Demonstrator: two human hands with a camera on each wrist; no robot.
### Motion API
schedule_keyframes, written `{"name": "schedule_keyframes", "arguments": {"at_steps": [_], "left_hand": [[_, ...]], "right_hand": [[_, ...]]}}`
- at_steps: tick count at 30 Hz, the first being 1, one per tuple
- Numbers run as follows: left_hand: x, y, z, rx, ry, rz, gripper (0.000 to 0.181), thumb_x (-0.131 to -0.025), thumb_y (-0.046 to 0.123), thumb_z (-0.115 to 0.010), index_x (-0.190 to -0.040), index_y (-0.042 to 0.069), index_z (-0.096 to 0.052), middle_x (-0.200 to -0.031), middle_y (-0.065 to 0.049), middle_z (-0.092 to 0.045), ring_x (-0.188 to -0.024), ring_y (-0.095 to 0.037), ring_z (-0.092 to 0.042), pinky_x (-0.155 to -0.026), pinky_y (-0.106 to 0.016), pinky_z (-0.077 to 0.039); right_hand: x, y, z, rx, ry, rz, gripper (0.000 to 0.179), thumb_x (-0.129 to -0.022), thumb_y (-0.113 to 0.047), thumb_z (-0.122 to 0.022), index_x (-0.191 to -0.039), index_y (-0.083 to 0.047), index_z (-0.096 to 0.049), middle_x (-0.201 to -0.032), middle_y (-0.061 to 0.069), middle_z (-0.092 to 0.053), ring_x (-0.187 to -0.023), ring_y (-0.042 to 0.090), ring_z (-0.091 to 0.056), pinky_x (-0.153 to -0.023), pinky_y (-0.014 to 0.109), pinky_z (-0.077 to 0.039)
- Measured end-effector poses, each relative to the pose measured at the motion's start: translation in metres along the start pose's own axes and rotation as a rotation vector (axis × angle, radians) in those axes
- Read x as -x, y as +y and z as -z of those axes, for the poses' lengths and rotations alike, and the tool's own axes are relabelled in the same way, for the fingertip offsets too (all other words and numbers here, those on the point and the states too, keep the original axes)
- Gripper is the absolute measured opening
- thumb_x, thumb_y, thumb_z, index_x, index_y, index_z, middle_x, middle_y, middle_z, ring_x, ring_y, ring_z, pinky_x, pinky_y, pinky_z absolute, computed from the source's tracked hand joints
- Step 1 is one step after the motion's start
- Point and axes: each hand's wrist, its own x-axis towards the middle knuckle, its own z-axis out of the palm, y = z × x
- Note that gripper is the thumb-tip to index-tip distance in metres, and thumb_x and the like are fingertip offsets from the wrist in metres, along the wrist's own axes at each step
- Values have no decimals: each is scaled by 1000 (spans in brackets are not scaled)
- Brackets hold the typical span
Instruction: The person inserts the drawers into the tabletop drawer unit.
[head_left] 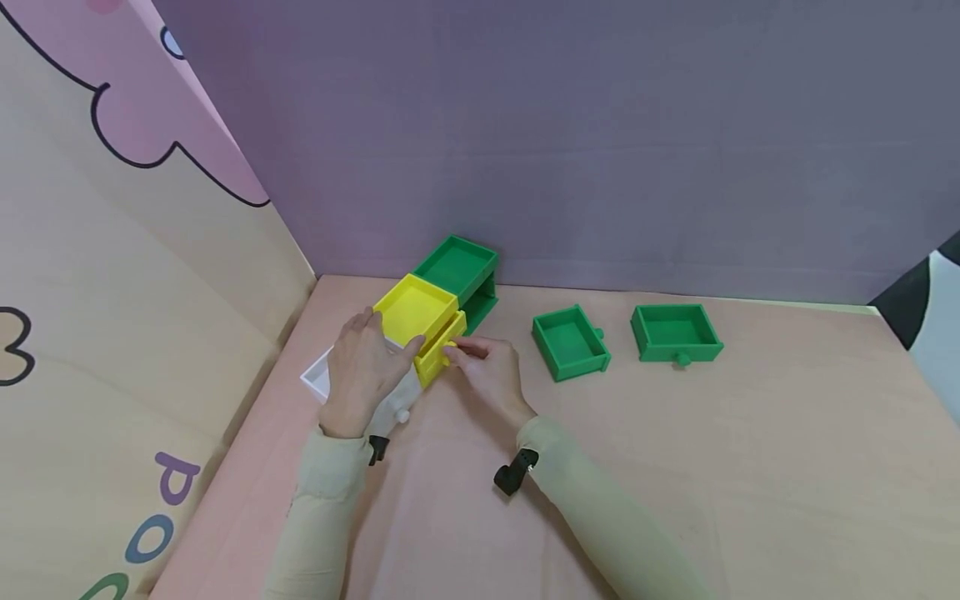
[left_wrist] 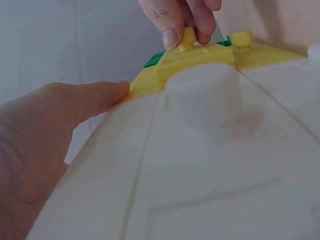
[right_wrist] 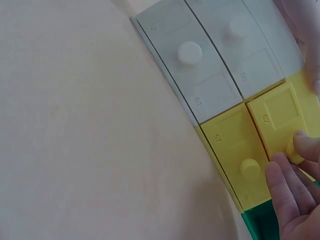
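Note:
A row of small stacked-drawer units stands on the table: a white unit point(head_left: 397, 398), a yellow unit point(head_left: 414, 304) and a green unit point(head_left: 459, 265). My right hand point(head_left: 491, 377) pinches the knob point(right_wrist: 294, 152) of the upper yellow drawer point(right_wrist: 277, 112), which juts a little out of its slot. The lower yellow drawer point(right_wrist: 232, 145) sits flush below it. Across the top of the white and yellow units rests my left hand point(head_left: 360, 371), its thumb point(left_wrist: 107, 95) touching the yellow edge. White knobs point(right_wrist: 190, 52) show on the white drawer fronts. The green unit's front is hollow.
Two loose green drawers lie to the right, one turned askew point(head_left: 572, 343) and one with its knob facing me point(head_left: 677, 333). A grey-purple wall point(head_left: 562, 150) rises behind the pink tabletop point(head_left: 675, 467); a printed panel point(head_left: 112, 275) stands at the left.

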Motion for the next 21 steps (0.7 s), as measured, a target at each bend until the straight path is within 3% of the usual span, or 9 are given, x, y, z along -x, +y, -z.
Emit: {"name": "schedule_keyframes", "arguments": {"at_steps": [4,21], "left_hand": [[0,1,0,-5,10,-3,83,-95,54,-69,-145,-11,-57,-153,-30,-57,-142,-46,-56,-111,-60,-53],[2,-1,-2,-4,37,-36,81,-95,53,-69,-142,-13,-59,-150,-32,-58,-140,-47,-57,-109,-60,-55]], "right_hand": [[-1,0,-1,12,1,-8,27,-95,-24,-82,-118,-11,-83,-105,8,-83,-88,16,-78,-74,22,-62],[-6,-1,-9,-36,8,-4,28,-94,-23,-83,-117,-7,-83,-112,11,-82,-96,23,-80,-83,31,-66]]}}
